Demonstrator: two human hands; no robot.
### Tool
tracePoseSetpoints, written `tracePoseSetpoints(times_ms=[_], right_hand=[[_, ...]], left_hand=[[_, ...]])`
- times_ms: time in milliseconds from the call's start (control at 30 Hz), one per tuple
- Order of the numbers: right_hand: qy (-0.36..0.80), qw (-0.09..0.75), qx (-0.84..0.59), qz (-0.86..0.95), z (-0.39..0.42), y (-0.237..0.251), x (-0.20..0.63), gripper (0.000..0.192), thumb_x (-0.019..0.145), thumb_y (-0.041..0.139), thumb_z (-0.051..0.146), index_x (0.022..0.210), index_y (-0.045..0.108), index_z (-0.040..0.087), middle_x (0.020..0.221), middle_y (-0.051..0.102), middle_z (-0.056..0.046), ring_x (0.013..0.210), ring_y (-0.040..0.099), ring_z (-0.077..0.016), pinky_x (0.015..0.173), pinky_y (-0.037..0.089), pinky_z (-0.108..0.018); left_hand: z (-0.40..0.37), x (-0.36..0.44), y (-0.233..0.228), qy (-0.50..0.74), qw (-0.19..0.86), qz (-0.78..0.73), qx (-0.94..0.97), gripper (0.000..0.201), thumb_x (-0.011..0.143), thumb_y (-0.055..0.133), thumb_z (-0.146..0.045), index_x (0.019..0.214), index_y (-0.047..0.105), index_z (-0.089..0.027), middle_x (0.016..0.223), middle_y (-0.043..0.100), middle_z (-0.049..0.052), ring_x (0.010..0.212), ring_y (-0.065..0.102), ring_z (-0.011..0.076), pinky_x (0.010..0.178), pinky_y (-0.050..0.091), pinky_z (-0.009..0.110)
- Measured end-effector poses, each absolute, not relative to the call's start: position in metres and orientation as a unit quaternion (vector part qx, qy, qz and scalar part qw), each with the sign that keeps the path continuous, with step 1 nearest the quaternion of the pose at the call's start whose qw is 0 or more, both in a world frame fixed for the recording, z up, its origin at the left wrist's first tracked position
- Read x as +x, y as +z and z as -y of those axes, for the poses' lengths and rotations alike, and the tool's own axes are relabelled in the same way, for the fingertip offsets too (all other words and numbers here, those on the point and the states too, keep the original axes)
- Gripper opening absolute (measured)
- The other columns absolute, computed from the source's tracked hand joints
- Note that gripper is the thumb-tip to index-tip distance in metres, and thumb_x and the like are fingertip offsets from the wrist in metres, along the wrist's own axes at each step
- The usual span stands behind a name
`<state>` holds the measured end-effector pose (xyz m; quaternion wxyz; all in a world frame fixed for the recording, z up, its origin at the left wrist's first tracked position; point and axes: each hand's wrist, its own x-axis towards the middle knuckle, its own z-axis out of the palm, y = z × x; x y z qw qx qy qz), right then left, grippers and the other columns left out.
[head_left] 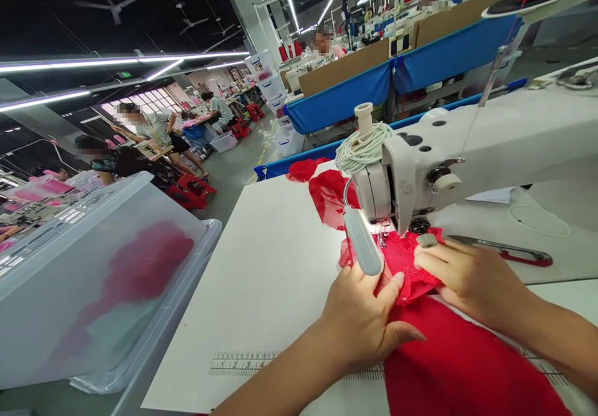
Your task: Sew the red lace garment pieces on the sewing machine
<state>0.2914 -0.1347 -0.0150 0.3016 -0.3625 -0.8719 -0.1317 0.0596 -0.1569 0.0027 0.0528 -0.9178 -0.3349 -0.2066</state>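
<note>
A white sewing machine (495,136) stands over a piece of red lace fabric (411,266), which lies under its presser foot (382,239). My left hand (359,316) rests on the fabric just in front of the foot, fingers and thumb spread; a grey lamp (363,241) hides some fingertips. To the right, my right hand (471,279) has its fingers curled on the lace edge, pinching it. Plain red cloth (458,360) hangs from the lace toward the front edge. Behind the machine's head lie more sheer red pieces (329,195).
Thread snips (527,255) with a red part lie right of the needle area. A printed ruler (247,363) runs along the white table (261,266). At left stands a clear plastic bin (93,279) holding red cloth. Other people (154,126) work at benches farther off.
</note>
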Motion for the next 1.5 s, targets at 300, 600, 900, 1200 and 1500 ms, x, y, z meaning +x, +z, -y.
tracePoseSetpoints(times_ms=[300, 600, 900, 1200, 1500], right_hand=[[-0.134, 0.278, -0.363, 0.879, 0.133, -0.018, 0.295, 0.029, 0.064, 0.045, -0.004, 0.077, 0.048, 0.023, 0.072, 0.060, -0.001, 0.060, 0.050, -0.0170, 0.052, 0.028, -0.030], [-0.141, 0.279, -0.422, 0.851, 0.135, -0.022, 0.288, 0.033, 0.073, 0.043, -0.009, 0.073, 0.047, 0.024, 0.065, 0.052, -0.001, 0.065, 0.051, -0.0193, 0.054, 0.028, -0.033], [-0.143, 0.282, -0.406, 0.858, 0.131, -0.018, 0.287, 0.027, 0.098, 0.056, 0.023, 0.072, 0.052, 0.022, 0.067, 0.051, -0.002, 0.062, 0.051, -0.0183, 0.052, 0.033, -0.030], [-0.144, 0.283, -0.393, 0.863, 0.127, -0.016, 0.288, 0.028, 0.097, 0.058, 0.028, 0.070, 0.055, 0.021, 0.067, 0.052, -0.002, 0.060, 0.049, -0.0180, 0.050, 0.031, -0.030], [-0.150, 0.275, -0.395, 0.863, 0.126, -0.015, 0.289, 0.030, 0.097, 0.058, 0.029, 0.069, 0.055, 0.021, 0.068, 0.055, -0.002, 0.060, 0.051, -0.0174, 0.049, 0.032, -0.029]], left_hand=[[0.157, 0.058, -0.001, -0.178, 0.050, 0.352, -0.918, 0.094, 0.100, -0.002, -0.069, 0.127, 0.070, -0.016, 0.113, 0.071, 0.019, 0.085, 0.064, 0.0279, 0.068, 0.052, 0.040], [0.154, 0.058, -0.009, -0.187, 0.080, 0.362, -0.909, 0.088, 0.102, 0.003, -0.067, 0.133, 0.067, -0.017, 0.123, 0.069, 0.020, 0.094, 0.064, 0.0297, 0.073, 0.055, 0.041], [0.149, 0.055, -0.011, -0.165, 0.086, 0.360, -0.914, 0.074, 0.104, 0.020, -0.065, 0.138, 0.064, -0.015, 0.128, 0.067, 0.020, 0.104, 0.064, 0.0317, 0.080, 0.056, 0.043], [0.148, 0.055, -0.014, -0.147, 0.107, 0.363, -0.914, 0.078, 0.101, 0.027, -0.072, 0.141, 0.060, -0.015, 0.121, 0.068, 0.021, 0.102, 0.064, 0.0319, 0.084, 0.052, 0.045], [0.149, 0.056, -0.015, -0.166, 0.115, 0.361, -0.910, 0.081, 0.099, 0.025, -0.075, 0.141, 0.062, -0.015, 0.117, 0.069, 0.021, 0.101, 0.063, 0.0321, 0.086, 0.048, 0.045]])
